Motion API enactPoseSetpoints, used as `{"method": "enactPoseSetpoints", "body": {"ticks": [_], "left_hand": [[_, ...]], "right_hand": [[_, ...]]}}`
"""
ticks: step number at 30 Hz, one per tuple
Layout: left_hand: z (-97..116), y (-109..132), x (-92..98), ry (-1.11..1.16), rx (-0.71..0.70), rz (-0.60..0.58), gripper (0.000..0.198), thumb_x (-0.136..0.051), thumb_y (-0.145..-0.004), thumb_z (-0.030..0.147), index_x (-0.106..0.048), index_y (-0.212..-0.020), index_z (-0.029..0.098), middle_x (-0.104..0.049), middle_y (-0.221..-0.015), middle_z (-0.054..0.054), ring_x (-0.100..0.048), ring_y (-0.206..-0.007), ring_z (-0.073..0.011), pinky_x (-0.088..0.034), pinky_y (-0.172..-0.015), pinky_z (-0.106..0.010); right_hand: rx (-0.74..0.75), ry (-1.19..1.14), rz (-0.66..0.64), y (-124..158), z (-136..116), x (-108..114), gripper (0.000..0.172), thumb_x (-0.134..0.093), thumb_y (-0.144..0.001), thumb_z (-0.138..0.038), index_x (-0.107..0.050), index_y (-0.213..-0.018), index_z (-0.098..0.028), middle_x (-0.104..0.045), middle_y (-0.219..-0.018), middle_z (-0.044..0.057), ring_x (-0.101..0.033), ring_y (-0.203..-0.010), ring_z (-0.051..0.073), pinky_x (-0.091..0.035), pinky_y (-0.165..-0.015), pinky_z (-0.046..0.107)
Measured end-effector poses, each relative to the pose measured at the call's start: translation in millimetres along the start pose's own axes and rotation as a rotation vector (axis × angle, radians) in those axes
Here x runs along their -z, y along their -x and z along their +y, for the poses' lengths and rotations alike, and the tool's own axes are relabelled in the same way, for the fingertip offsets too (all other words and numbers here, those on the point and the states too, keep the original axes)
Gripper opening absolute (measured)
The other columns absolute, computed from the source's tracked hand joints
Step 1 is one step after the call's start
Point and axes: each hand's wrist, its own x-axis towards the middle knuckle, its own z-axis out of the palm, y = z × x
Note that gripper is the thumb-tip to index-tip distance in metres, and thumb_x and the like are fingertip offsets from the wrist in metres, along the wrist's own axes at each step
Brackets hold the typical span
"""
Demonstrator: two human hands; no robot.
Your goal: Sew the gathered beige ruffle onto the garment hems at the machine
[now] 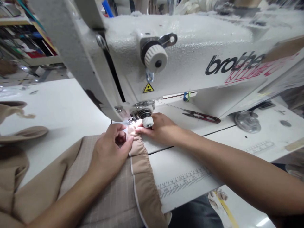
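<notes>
My left hand [109,150] pinches the gathered edge of a beige striped fabric [114,196], close under the presser foot [134,118] of a white Brother sewing machine [180,53]. My right hand [159,128] comes in from the right, its fingertips on the same edge [137,147] beside the foot. A white ridged knob [147,122] sits just above those fingers. The hands nearly meet, and they hide the needle area. White piping [133,180] runs along the fabric's seam.
Thread snips [201,116] with a red handle lie behind my right hand. A round metal part [247,123] sits at right on the white sewing table [71,104], which has a printed ruler [182,182]. More beige fabric [11,164] lies at left. Shelves [23,38] stand beyond.
</notes>
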Motion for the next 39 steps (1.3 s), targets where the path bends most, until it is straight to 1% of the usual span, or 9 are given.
{"method": "enactPoseSetpoints", "body": {"ticks": [2,5,7,9,11,14,25,34,39], "left_hand": [[-1,2,1.8,-0.091,-0.111,0.046,0.026,-0.066,-0.088,0.042,-0.058,-0.104,0.022,-0.069,-0.079,0.000,-0.066,-0.070,-0.0207,-0.050,-0.064,-0.034],[0,11,7.9,-0.282,-0.479,0.124,0.020,-0.058,-0.098,0.036,-0.062,-0.107,0.019,-0.072,-0.103,-0.010,-0.068,-0.097,-0.0283,-0.051,-0.084,-0.043],[-1,19,12.5,-0.380,-0.691,0.028,0.026,-0.051,-0.103,0.034,-0.061,-0.118,0.016,-0.071,-0.120,-0.014,-0.064,-0.113,-0.0320,-0.045,-0.099,-0.051],[-6,27,16.2,-0.446,-0.774,-0.123,0.038,-0.047,-0.105,0.037,-0.056,-0.132,0.012,-0.066,-0.134,-0.017,-0.058,-0.125,-0.0342,-0.036,-0.110,-0.055],[-12,32,19.0,-0.484,-0.780,-0.187,0.050,-0.047,-0.104,0.043,-0.050,-0.143,0.011,-0.059,-0.145,-0.018,-0.051,-0.135,-0.0353,-0.030,-0.115,-0.055],[-19,36,21.7,-0.500,-0.773,-0.189,0.054,-0.050,-0.103,0.043,-0.049,-0.147,0.012,-0.056,-0.151,-0.016,-0.047,-0.140,-0.0341,-0.027,-0.117,-0.051],[-19,26,17.1,-0.451,-0.678,-0.186,0.049,-0.052,-0.101,0.046,-0.052,-0.142,0.019,-0.058,-0.151,-0.014,-0.048,-0.138,-0.0349,-0.030,-0.114,-0.053],[-17,14,12.6,-0.497,-0.633,-0.150,0.047,-0.048,-0.102,0.046,-0.053,-0.138,0.016,-0.062,-0.141,-0.017,-0.048,-0.131,-0.0365,-0.032,-0.110,-0.055],[-16,20,14.1,-0.471,-0.693,-0.159,0.047,-0.052,-0.101,0.042,-0.054,-0.137,0.013,-0.061,-0.143,-0.018,-0.048,-0.133,-0.0364,-0.031,-0.111,-0.054]], "right_hand": [[-0.016,0.000,0.014,1,-1,-2,0.010,-0.073,-0.094,-0.030,-0.079,-0.089,-0.024,-0.076,-0.084,0.002,-0.067,-0.074,0.017,-0.043,-0.065,0.028],[-0.047,0.050,0.067,2,-2,-7,0.012,-0.076,-0.091,-0.035,-0.077,-0.087,-0.023,-0.075,-0.088,0.003,-0.067,-0.079,0.019,-0.046,-0.068,0.030],[-0.072,0.087,0.126,1,-3,-9,0.019,-0.080,-0.086,-0.040,-0.075,-0.087,-0.022,-0.074,-0.088,0.004,-0.067,-0.081,0.022,-0.048,-0.071,0.032],[-0.084,0.107,0.174,1,-3,-12,0.026,-0.084,-0.082,-0.044,-0.073,-0.089,-0.022,-0.072,-0.091,0.006,-0.066,-0.086,0.024,-0.050,-0.077,0.036],[-0.097,0.117,0.197,1,-4,-15,0.032,-0.087,-0.078,-0.047,-0.071,-0.090,-0.022,-0.071,-0.094,0.007,-0.066,-0.094,0.027,-0.051,-0.086,0.039],[-0.119,0.108,0.202,1,-4,-18,0.037,-0.088,-0.076,-0.051,-0.068,-0.087,-0.022,-0.069,-0.096,0.008,-0.064,-0.099,0.028,-0.050,-0.092,0.043],[-0.093,0.137,0.195,-9,5,-18,0.015,-0.068,-0.091,-0.036,-0.070,-0.088,-0.022,-0.067,-0.086,0.009,-0.063,-0.091,0.028,-0.051,-0.087,0.044],[-0.067,0.124,0.203,-10,9,-16,0.009,-0.067,-0.090,-0.028,-0.072,-0.086,-0.022,-0.068,-0.088,0.009,-0.062,-0.089,0.026,-0.050,-0.085,0.040],[0.118,0.041,0.051,7,1,-5,0.016,-0.067,-0.098,-0.030,-0.078,-0.107,-0.023,-0.073,-0.104,0.007,-0.064,-0.100,0.024,-0.049,-0.090,0.037]]}}
